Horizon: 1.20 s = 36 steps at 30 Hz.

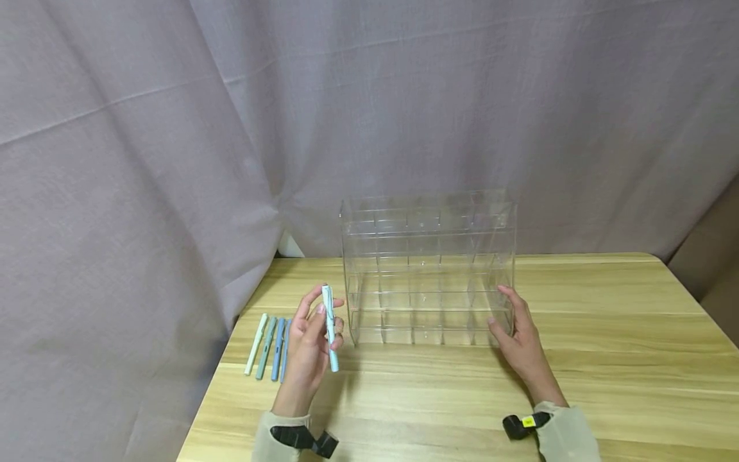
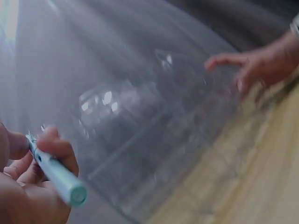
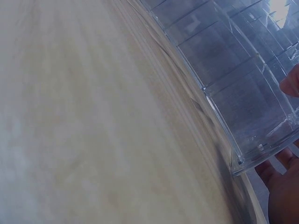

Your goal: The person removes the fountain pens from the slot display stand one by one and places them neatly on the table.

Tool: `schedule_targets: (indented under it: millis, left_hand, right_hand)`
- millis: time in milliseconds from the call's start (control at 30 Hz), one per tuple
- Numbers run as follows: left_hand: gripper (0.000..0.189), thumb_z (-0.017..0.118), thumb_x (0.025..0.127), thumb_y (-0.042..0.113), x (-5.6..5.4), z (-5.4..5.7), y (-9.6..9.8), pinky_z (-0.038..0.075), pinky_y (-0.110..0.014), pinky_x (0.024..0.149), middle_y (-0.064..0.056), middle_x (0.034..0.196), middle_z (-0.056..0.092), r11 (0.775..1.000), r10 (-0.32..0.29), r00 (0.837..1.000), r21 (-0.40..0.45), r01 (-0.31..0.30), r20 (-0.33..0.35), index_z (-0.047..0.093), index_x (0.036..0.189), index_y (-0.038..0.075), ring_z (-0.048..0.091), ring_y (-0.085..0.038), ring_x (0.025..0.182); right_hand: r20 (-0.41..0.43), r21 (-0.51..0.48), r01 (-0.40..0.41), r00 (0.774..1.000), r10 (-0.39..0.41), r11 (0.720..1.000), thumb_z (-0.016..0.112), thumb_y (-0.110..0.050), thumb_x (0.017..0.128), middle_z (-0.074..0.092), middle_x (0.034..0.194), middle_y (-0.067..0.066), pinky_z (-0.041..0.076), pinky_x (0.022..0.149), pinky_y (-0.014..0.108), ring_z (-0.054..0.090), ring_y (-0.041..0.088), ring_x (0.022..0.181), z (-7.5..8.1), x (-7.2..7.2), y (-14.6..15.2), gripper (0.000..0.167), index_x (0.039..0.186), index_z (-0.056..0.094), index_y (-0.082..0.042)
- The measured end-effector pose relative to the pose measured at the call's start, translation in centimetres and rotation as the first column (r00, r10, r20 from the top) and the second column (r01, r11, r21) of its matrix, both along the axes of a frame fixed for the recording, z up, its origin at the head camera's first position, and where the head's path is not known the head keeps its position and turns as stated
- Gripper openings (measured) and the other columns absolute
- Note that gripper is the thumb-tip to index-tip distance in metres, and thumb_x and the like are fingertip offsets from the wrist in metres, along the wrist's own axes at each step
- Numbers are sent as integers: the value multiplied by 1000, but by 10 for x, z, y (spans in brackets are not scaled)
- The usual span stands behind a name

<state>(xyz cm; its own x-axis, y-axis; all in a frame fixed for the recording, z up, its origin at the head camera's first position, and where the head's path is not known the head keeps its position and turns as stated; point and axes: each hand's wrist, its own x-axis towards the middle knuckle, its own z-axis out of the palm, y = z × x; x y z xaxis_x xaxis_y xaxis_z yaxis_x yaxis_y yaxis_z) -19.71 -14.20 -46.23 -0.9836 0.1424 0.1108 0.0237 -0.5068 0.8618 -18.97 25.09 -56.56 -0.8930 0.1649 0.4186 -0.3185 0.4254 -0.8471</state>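
Observation:
A light-blue pen (image 1: 328,311), cap end up, is held in my left hand (image 1: 308,346), pinched between thumb and fingers. In the left wrist view the round end of the pen (image 2: 70,186) points toward the camera. A clear plastic organizer (image 1: 426,311) with rows of square compartments stands on the table, just right of that hand. My right hand (image 1: 522,340) grips its right side wall, thumb at the front. In the right wrist view, the other fingers (image 3: 268,175) lie along the outside of the organizer's wall (image 3: 275,148).
Left of my left hand, several pens lie side by side on the wooden table (image 1: 612,333): a pale green pen (image 1: 256,344), a darker green pen (image 1: 266,348) and blue ones (image 1: 278,350). A grey curtain (image 1: 404,115) hangs behind the organizer and down the table's left side.

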Motion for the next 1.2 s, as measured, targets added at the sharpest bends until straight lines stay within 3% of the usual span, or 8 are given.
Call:
schedule_targets:
  millis: [133, 267, 400, 500, 667, 800, 1033, 1200]
  left_hand:
    - [46, 49, 114, 14, -1, -14, -9, 40, -12, 49, 7, 108, 73, 985, 89, 995, -154, -81, 42, 40, 160, 12, 54, -3, 66]
    - [49, 59, 110, 10, -2, -29, -18, 42, -14, 51, 4, 107, 70, 937, 167, 985, -316, -148, 33, 46, 157, 15, 55, -4, 67]
    - [43, 64, 106, 6, -6, -49, -22, 52, -20, 54, -5, 110, 61, 871, 225, 974, -441, -217, -37, 58, 148, 15, 60, -7, 68]
    - [36, 67, 103, 2, -9, -66, -22, 59, -25, 57, -14, 106, 63, 780, 290, 947, -540, -318, -139, 68, 138, 10, 65, -9, 68]
    - [28, 78, 96, 3, -11, -86, -20, 58, -20, 54, -19, 93, 76, 601, 424, 871, -642, -476, -248, 78, 123, 7, 72, -14, 65]
    - [26, 81, 93, 4, -15, -96, -20, 57, -18, 54, -19, 94, 78, 594, 490, 836, -608, -527, -247, 80, 119, 8, 74, -11, 64]
    - [18, 83, 92, 3, -22, -103, -21, 61, -19, 58, -19, 105, 79, 609, 538, 807, -550, -572, -245, 82, 109, 7, 74, -5, 68]
    - [18, 84, 90, 3, -21, -99, -19, 55, -12, 57, -15, 99, 82, 495, 564, 763, -611, -618, -315, 82, 106, 9, 73, -8, 71]
  right_hand:
    - [0, 6, 2, 1000, -2, 1000, 64, 0, 102, 33, 158, -35, 17, 131, 67, 22, -8, 155, 0, 0, 0, 71, 165, 37, -19]
    - [6, 3, 1, 1000, -1, 1000, 63, 0, 102, 33, 160, -31, 16, 132, 67, 22, -6, 156, 0, 1, 0, 70, 165, 37, -18]
    - [18, -3, 0, 1000, 0, 1000, 64, 0, 102, 37, 170, 1, 14, 131, 72, 20, 7, 162, 1, 1, 1, 70, 165, 38, -16]
    - [29, -6, 1, 1000, 0, 1000, 64, 0, 102, 35, 169, 23, 15, 129, 76, 20, 16, 164, 2, 1, 1, 70, 165, 37, -16]
    - [36, -17, -9, 999, 10, 1000, 65, 0, 102, 34, 170, 23, 14, 129, 76, 18, 19, 165, 2, 2, 0, 71, 165, 37, -18]
    - [39, -19, -15, 999, 15, 1000, 65, 0, 102, 33, 170, 23, 14, 128, 78, 17, 25, 166, 2, 2, 0, 72, 166, 36, -19]
    - [48, -4, 3, 999, -3, 1000, 64, -1, 102, 34, 170, 23, 19, 125, 80, 24, 33, 162, 5, 2, -1, 73, 166, 36, -22]
    - [47, -7, 0, 999, 1, 1000, 64, 0, 102, 35, 169, 24, 19, 125, 80, 24, 25, 162, 3, 1, -1, 72, 166, 36, -21]
